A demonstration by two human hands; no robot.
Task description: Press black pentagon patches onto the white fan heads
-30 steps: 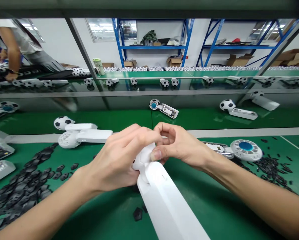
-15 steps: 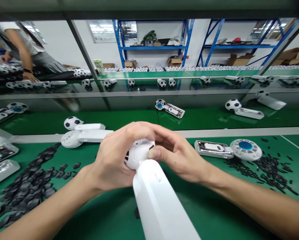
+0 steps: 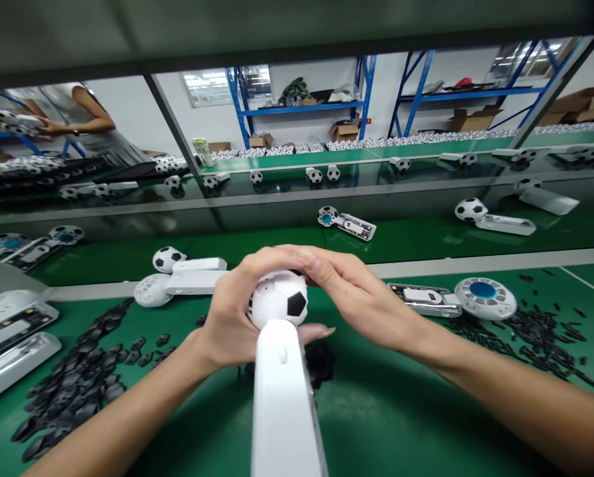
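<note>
Two bare hands clamp together, the left hand [image 3: 230, 324] hugging the side and the right hand [image 3: 359, 295] wrapped over the top of a black-and-white soccer-ball cap [image 3: 277, 299] on a white handle [image 3: 283, 404], above a green workbench [image 3: 400, 411] strewn with black pads [image 3: 73, 377].

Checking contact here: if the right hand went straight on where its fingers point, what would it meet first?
The black-and-white football-patterned ball, which the right hand rests on. Beyond it lies the left hand, though depth is hard to judge.
</note>
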